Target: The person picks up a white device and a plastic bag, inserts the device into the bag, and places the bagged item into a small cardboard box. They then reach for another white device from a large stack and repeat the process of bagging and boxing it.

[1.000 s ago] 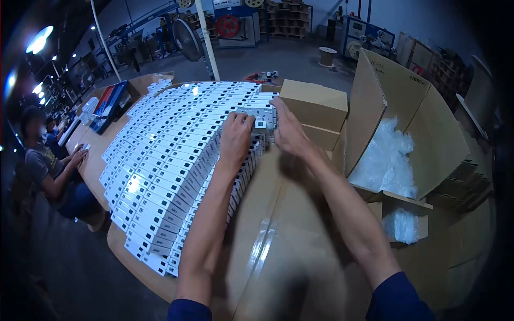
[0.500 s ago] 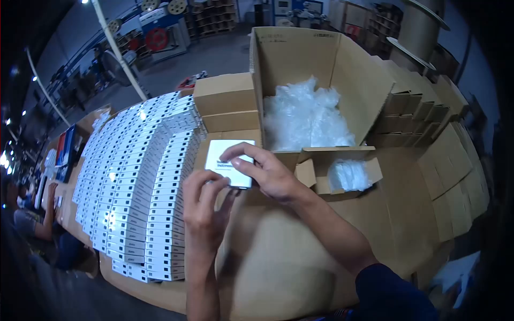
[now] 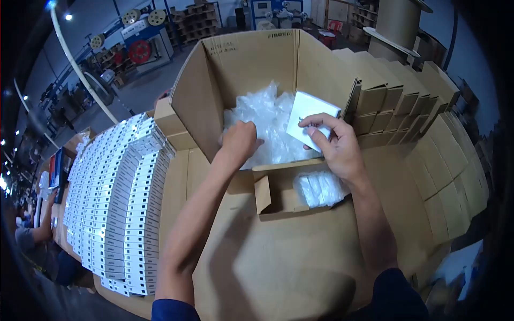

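My right hand [image 3: 334, 145] holds a small white box [image 3: 309, 116] over the right side of a large open cardboard carton [image 3: 241, 59]. My left hand [image 3: 239, 140] reaches into the carton with its fingers closed on the clear plastic bags [image 3: 262, 120] that fill it. Several rows of matching white boxes [image 3: 115, 192] are stacked on the table to the left of my arms.
A small open cardboard box [image 3: 278, 192] with more plastic bags [image 3: 321, 188] sits below the carton on a closed brown carton [image 3: 278, 262]. Folded cardboard dividers [image 3: 417, 91] stand in a row at right. Another person [image 3: 35, 235] sits at far left. Machines and cable reels stand behind.
Both hands lifted a white box from the stack and moved right. Now the right hand alone carries it over the carton, while the left hand has let go and reached into the plastic bags.
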The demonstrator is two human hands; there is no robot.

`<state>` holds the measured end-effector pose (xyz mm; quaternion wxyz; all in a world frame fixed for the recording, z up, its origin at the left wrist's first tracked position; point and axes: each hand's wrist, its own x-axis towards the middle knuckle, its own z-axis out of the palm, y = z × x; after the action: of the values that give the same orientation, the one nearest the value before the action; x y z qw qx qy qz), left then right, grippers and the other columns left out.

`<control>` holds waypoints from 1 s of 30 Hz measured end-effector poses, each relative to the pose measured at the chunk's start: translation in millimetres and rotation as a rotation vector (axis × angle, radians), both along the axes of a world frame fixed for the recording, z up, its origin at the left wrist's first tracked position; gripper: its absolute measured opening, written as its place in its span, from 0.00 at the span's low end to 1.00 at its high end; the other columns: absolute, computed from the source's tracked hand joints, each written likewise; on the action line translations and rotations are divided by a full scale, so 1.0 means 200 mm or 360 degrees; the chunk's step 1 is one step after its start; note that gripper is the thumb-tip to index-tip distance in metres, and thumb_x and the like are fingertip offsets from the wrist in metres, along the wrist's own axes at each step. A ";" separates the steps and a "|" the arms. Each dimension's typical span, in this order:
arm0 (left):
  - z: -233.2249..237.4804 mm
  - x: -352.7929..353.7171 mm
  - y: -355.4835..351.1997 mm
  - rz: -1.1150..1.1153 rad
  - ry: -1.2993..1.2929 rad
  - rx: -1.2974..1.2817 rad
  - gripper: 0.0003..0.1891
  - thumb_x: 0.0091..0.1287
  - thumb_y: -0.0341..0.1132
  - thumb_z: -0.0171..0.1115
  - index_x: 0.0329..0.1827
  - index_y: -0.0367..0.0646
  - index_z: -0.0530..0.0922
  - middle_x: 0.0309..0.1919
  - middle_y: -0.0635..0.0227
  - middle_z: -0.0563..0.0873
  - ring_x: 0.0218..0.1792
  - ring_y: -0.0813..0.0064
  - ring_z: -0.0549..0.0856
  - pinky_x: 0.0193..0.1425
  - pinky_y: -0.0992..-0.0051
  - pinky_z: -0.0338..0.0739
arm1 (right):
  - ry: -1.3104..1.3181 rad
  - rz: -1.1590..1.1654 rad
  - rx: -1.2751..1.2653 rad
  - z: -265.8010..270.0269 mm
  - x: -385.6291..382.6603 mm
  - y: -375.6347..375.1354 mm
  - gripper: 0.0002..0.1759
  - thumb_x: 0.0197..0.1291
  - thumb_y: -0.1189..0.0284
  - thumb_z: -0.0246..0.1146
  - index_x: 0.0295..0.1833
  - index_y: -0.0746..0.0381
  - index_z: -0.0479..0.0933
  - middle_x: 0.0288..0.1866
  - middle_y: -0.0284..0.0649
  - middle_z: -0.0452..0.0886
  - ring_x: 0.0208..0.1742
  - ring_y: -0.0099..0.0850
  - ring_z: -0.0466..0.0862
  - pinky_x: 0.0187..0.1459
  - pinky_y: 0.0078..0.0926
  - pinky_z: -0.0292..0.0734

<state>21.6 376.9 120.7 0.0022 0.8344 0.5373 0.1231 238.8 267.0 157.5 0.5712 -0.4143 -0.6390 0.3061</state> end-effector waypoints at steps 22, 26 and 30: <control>0.16 0.00 -0.09 0.0005 -0.1492 0.0424 0.10 0.75 0.33 0.65 0.41 0.33 0.77 0.28 0.50 0.85 0.26 0.61 0.82 0.37 0.65 0.79 | -0.0251 -0.0382 -0.0281 -0.14 -0.06 0.37 0.15 0.71 0.65 0.68 0.44 0.69 0.85 0.37 0.40 0.84 0.33 0.27 0.86 0.31 0.28 0.91; 0.03 -0.04 0.07 -0.0032 -0.1275 0.0529 0.12 0.73 0.34 0.67 0.38 0.32 0.78 0.26 0.47 0.84 0.24 0.57 0.79 0.35 0.64 0.77 | -0.0087 -0.0526 -0.0281 -0.11 -0.07 0.36 0.14 0.69 0.65 0.66 0.39 0.66 0.86 0.32 0.52 0.85 0.41 0.49 0.86 0.47 0.46 0.79; -0.06 -0.07 0.15 0.0033 -0.1163 0.0705 0.11 0.73 0.32 0.66 0.37 0.31 0.76 0.28 0.46 0.82 0.27 0.50 0.81 0.36 0.58 0.76 | -0.0303 -0.0752 0.0204 -0.17 -0.03 0.45 0.14 0.70 0.64 0.65 0.36 0.64 0.86 0.34 0.51 0.84 0.45 0.50 0.81 0.51 0.45 0.75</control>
<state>7.5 407.8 108.4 0.0121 0.7107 0.4701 0.5232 231.8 357.0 122.8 0.5891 -0.5420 -0.5936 0.0826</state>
